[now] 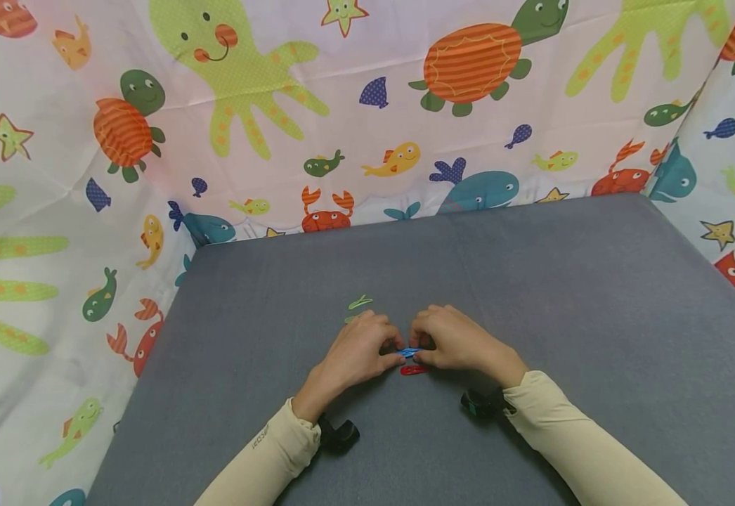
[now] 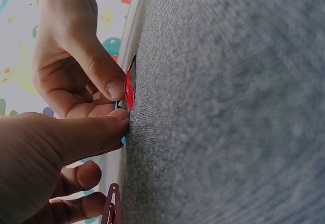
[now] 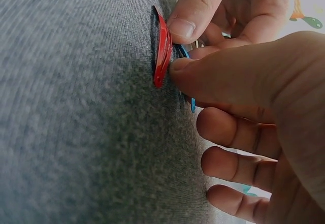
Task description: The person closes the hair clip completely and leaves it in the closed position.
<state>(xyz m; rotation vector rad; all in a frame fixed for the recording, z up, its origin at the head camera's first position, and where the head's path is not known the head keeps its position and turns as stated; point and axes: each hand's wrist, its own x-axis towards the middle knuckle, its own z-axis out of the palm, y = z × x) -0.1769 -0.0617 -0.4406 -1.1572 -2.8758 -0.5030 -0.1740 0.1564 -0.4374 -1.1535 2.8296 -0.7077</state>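
Blue clip (image 1: 409, 351) pinched by our left hand (image 1: 358, 351) and right hand (image 1: 452, 344); thumbs crowding, could slip onto red clip (image 1: 413, 370).

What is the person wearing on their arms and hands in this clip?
Both hands, left hand and right hand, are bare. Each arm has a long cream sleeve reaching the wrist; the left one bears small grey lettering. A black wrist camera sits under each wrist.

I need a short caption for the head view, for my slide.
Both hands, left hand and right hand, pinch a blue hair clip above a red hair clip on the grey table.
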